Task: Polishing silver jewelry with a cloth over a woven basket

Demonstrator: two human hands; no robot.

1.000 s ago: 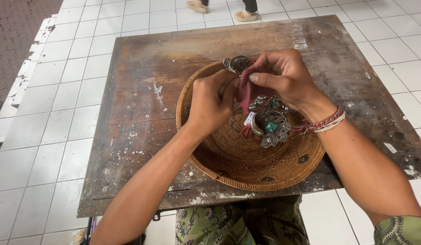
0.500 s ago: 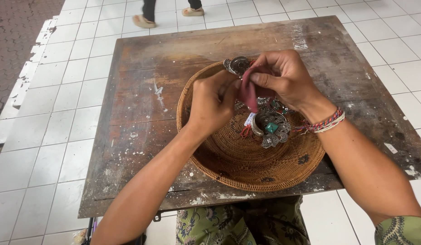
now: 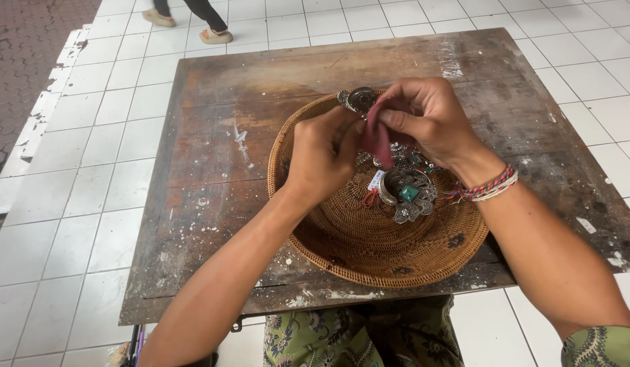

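Note:
Both my hands are over a round woven basket (image 3: 396, 258) on a worn wooden table (image 3: 213, 156). My right hand (image 3: 427, 119) pinches a small dark red cloth (image 3: 376, 139). My left hand (image 3: 322, 153) is curled beside it, fingers closed on a small item that is hidden from view, touching the cloth. Inside the basket lie several ornate silver jewellery pieces; one silver ring with a green stone (image 3: 407, 196) sits below my hands. Another silver piece (image 3: 359, 98) rests on the basket's far rim.
The table stands on a white tiled floor (image 3: 77, 177). Another person's feet in sandals (image 3: 186, 27) are at the top left, beyond the table. Dark paving (image 3: 23, 68) borders the tiles on the left.
My hands stay over the basket with only slight finger movement on the red cloth. The other person's feet have moved left across the tiles.

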